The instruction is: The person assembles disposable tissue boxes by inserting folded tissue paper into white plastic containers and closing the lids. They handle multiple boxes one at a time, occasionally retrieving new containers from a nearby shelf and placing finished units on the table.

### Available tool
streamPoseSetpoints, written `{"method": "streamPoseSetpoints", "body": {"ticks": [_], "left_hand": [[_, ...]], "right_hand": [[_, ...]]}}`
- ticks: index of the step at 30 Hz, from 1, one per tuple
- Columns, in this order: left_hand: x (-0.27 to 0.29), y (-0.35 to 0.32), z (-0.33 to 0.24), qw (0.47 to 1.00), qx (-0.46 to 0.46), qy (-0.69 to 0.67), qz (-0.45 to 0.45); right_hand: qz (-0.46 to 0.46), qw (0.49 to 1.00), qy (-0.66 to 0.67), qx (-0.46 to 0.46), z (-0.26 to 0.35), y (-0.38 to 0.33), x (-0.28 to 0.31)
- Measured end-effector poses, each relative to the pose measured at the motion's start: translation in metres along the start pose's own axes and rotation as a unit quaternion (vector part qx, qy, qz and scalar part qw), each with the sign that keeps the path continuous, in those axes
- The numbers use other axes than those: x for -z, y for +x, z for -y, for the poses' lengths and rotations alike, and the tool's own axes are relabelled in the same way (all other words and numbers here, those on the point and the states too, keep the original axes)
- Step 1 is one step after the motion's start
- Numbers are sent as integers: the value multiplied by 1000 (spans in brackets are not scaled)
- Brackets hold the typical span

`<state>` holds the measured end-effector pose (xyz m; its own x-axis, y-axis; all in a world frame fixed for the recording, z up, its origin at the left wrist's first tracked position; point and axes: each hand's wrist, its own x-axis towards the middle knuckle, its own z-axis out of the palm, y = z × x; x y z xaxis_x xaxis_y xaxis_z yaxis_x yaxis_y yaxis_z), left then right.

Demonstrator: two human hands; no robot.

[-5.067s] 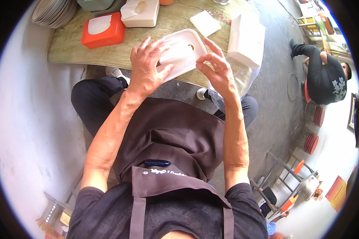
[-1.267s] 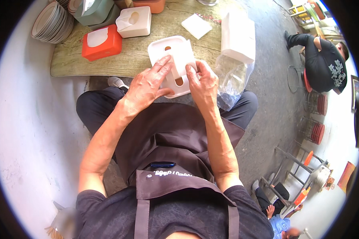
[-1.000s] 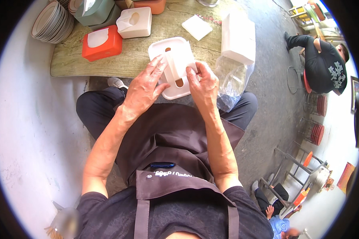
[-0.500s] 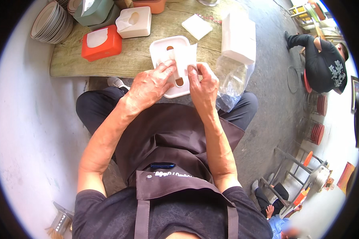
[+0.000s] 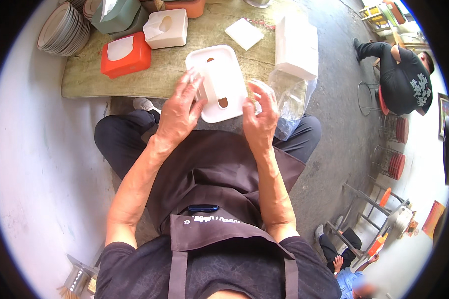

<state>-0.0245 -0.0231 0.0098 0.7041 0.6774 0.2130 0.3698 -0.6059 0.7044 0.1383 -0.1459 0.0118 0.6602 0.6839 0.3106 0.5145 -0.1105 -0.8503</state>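
Observation:
A white tissue box cover (image 5: 234,89) with rounded corners overhangs the near table edge. A white tissue lies across the slot in its middle, with brown showing at both slot ends. My left hand (image 5: 183,110) is open at the cover's left edge, fingers stretched and slightly blurred. To the right of the cover, my right hand (image 5: 262,115) is open, its fingers bent and apart with nothing seen between them. A stack of white tissues (image 5: 297,47) stands at the table's right edge, above a clear plastic bag (image 5: 288,92). Another folded tissue pad (image 5: 244,34) lies beyond the cover.
At the left of the wooden table (image 5: 92,79) are a red tissue box (image 5: 125,57), a cream tissue box (image 5: 177,32), a grey-green box (image 5: 117,17) and stacked plates (image 5: 65,31). A person (image 5: 409,79) sits off to the right; another (image 5: 351,281) is at lower right.
Both hands have let go of the tissue and moved apart, the left toward the cover's left edge, the right outward. The tissue now lies flat on the cover instead of standing up.

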Motion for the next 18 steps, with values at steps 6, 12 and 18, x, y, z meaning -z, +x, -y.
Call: {"method": "streamPoseSetpoints", "body": {"ticks": [6,12,18], "left_hand": [[-16,9,18,967,175,-172,-67],[-26,20,36,910,205,-358,-45],[-25,14,34,867,260,-423,-51]], "right_hand": [[70,970,75,-219,-17,-27,-14],[82,976,54,-192,-25,-25,-22],[87,977,39,-191,-23,-15,-22]]}}
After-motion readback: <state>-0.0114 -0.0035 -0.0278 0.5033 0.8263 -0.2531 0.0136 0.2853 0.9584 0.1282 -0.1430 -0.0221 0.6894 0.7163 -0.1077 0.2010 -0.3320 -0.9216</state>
